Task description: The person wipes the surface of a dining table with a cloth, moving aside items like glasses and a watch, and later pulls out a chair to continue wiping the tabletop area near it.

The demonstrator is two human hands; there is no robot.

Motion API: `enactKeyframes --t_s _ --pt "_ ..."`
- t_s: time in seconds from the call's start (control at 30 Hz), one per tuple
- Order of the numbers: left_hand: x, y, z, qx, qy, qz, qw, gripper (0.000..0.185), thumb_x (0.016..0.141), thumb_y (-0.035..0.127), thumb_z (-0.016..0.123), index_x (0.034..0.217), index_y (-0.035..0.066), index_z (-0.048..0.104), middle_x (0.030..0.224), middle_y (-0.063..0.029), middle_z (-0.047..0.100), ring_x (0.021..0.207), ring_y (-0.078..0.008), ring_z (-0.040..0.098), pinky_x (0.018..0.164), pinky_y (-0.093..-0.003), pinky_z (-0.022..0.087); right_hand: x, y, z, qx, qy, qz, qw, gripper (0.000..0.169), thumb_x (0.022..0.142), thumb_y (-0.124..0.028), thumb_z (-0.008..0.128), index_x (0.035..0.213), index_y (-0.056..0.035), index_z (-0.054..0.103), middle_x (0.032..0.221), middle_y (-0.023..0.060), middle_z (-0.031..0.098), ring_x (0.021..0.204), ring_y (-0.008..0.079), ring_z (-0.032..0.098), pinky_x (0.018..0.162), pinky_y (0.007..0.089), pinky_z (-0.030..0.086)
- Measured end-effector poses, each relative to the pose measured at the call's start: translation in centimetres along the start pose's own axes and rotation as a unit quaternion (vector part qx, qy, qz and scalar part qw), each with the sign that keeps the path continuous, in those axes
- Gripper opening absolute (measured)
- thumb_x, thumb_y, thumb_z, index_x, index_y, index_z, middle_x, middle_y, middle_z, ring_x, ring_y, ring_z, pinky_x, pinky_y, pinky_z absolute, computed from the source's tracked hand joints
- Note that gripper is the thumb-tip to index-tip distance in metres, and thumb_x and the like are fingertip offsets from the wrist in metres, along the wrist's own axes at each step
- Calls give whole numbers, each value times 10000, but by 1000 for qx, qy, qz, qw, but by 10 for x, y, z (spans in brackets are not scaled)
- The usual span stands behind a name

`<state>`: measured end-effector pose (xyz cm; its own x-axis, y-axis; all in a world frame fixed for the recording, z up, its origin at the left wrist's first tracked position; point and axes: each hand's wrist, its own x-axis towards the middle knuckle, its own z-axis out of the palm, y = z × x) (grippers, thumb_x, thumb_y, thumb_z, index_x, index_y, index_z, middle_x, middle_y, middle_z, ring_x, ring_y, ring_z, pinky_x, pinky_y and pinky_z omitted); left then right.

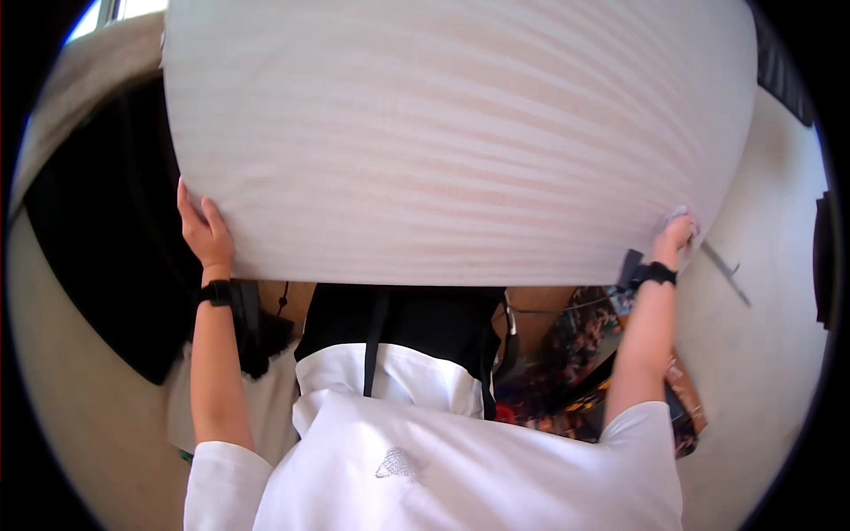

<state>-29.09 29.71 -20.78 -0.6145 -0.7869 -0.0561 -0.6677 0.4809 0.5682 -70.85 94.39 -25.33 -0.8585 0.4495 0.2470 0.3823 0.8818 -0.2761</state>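
Note:
A large panel covered in pale, thin cloth [425, 146], which looks like a padded board, spans the view in front of me, its near edge across my waist. My left hand [207, 229] rests against its left edge near the corner, thumb and fingers apart. At the near right corner my right hand [679, 232] is closed on a bunched part of the cloth, and creases fan out from there across the surface. Each of my wrists wears a black band. What lies under the cloth is hidden.
A large black panel [99, 219] stands at the left. Below on the right are a dark patterned fabric item [584, 332] and a thin metal rod [727, 272] beside a pale wall. A black furry thing [259, 345] shows beside my left forearm.

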Motion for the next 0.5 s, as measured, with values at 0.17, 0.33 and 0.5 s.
enactKeyframes --t_s 0.17,0.33,0.5 --pt "-19 -14 -20 82 32 -1 996 462 891 157 479 1329 31 399 1197 -211 554 985 -335 596 844 -345 472 -267 -279 -28 201 -217 -397 869 526 817 -110 523 1319 -32 386 1305 202 403 1158 341 392 992 422 330" --pt "-10 -18 -7 30 37 34 998 469 871 121 477 1323 17 402 1199 -222 552 1060 -355 571 863 -357 465 -485 -413 -53 367 -365 -609 600 368 771 -212 563 1117 -90 587 1340 129 454 1238 321 408 1063 429 292" --pt "-12 -6 -11 53 28 10 998 479 878 163 487 1326 17 400 1189 -212 563 1054 -366 572 872 -359 466 -381 -425 -25 367 -317 -655 579 537 612 -322 736 1079 -97 600 1198 118 559 1158 302 484 1034 415 332"
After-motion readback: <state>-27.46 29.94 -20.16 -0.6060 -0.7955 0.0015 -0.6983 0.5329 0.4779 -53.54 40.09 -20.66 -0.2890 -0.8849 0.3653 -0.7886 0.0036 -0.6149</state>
